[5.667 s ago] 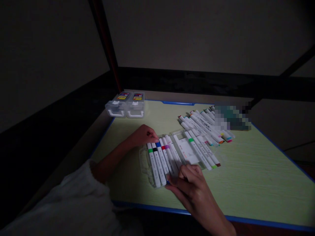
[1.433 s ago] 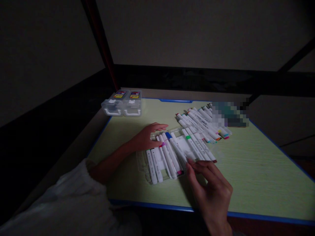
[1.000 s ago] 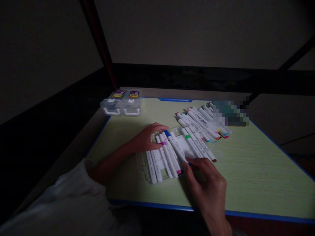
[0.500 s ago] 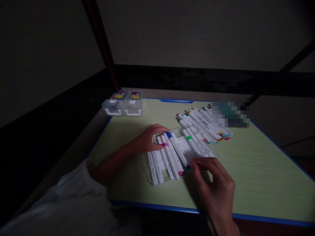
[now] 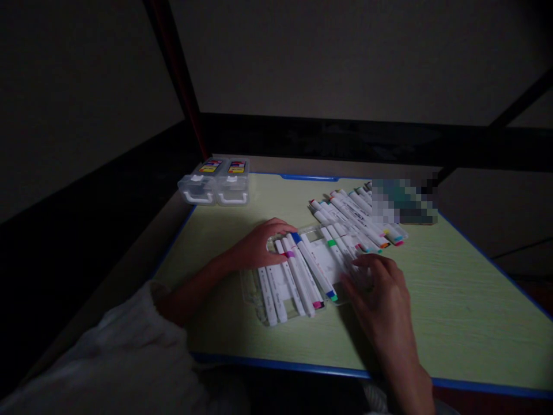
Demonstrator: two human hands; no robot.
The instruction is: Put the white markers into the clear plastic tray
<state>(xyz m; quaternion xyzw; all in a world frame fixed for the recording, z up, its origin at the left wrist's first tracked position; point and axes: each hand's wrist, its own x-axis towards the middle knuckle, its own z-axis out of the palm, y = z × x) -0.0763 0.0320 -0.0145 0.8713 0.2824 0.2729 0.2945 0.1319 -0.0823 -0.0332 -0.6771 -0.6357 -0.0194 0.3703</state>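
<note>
A clear plastic case [image 5: 250, 291] lies on the table with several white markers in it. My left hand [image 5: 259, 246] curves around the far ends of the left group, its thumb on the near side and its fingers by the blue-banded marker [image 5: 313, 262]. Over the lower ends of the markers at the right, close to the green-banded marker [image 5: 336, 248], is my right hand [image 5: 382, 294]. Its thumb and fingers are apart, and they partly hide those ends. Between the two groups, white case floor shows.
Beyond the case, several more markers [image 5: 352, 213] lie in a slanted row. A blurred dark green object [image 5: 406, 199] is at the far right. Two clear boxes with white handles [image 5: 233, 196] stand at the back left. Blue edging [image 5: 280, 364] borders the pale green table [image 5: 466, 311].
My right hand has moved right and slightly away from me, off the near end of the blue-banded marker, to the right-hand markers. That marker's blue and green end now shows. My left hand stays put.
</note>
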